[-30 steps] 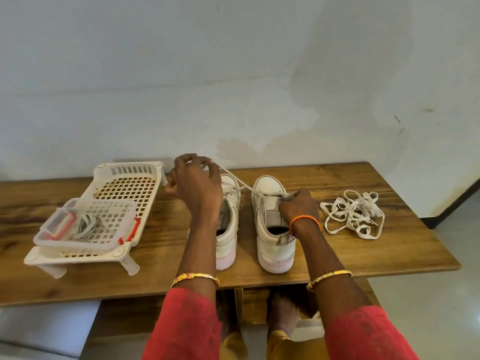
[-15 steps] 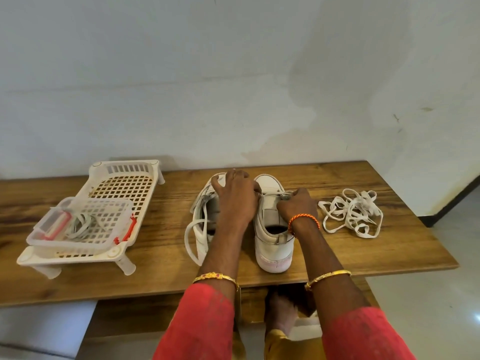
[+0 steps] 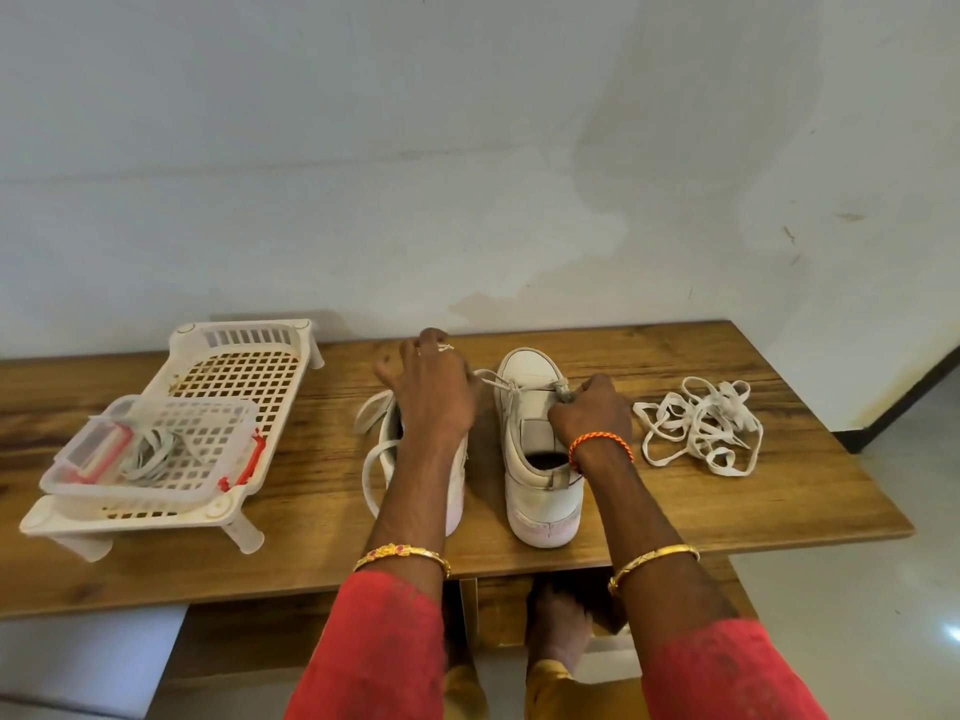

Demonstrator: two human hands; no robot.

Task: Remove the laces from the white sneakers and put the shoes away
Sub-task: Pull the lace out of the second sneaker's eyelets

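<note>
The table (image 3: 311,480) is wood with a strong dark grain and a dull, lightly worn finish, and the white rack (image 3: 244,366) on it is moulded plastic lattice, as is the clear-lidded box (image 3: 156,449) with red clasps. The two sneakers (image 3: 540,459) look like smooth matt white leather or imitation, scuffed, with pinkish rubber soles; the loose lace (image 3: 701,428) is flat woven cloth. Gold bangles (image 3: 654,558) shine like polished metal, a braided orange cord (image 3: 600,444) is thread, and the red sleeves (image 3: 374,646) are matt cloth.

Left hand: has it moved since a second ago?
Yes. The left hand went right from beside the white rack to the right sneaker, and now pulls its lace leftward.
</note>
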